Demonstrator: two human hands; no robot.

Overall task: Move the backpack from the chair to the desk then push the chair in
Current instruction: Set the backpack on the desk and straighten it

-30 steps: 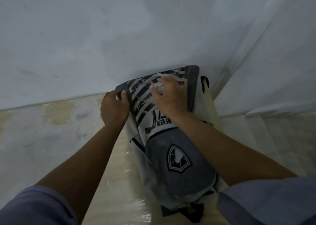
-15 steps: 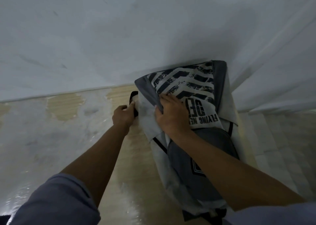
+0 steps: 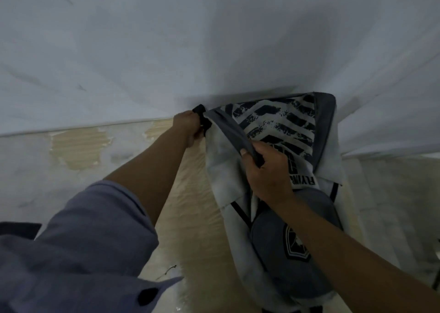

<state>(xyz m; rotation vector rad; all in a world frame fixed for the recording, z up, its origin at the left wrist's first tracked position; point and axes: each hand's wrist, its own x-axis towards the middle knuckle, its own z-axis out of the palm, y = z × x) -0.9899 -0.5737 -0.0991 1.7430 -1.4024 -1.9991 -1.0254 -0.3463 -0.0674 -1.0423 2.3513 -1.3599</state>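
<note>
One backpack [image 3: 281, 160] lies on the pale wood-grain surface [image 3: 195, 212] at the right of the frame, its top against the white wall. Its white panel with dark stripes bears upside-down lettering reading "FLYING"; the rest is covered. A shield-shaped badge sits on the grey pocket at lower right, its marks too blurred to read. Two hands are in view: the left hand [image 3: 189, 127] is closed around the black top handle [image 3: 202, 118], the right hand [image 3: 264, 170] pinches the grey edge fabric. Compared with half a second ago, the left hand has moved farther up toward the wall.
</note>
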